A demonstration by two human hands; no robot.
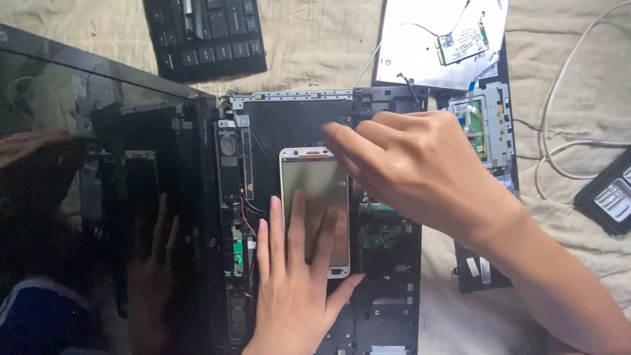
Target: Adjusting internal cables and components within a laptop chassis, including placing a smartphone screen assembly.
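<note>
Smartphone [315,213], white-framed w/ a dull glass face, lies flat on the opened laptop base [296,121], approx mid-chassis. Left hand [296,276] rests fingers spread & flat on the screen, grip released, prob to pin the slick slab so it can't slide on hard black plastic. Right hand [420,171] hovers over the phone's top edge, fingertips pinched together; can't tell if anything's between them. Glossy dark lid [79,197] mirrors the hands. Keyboard [207,33] & silver panel [427,39] sit aside on a soft beige quilt [309,46]
</note>
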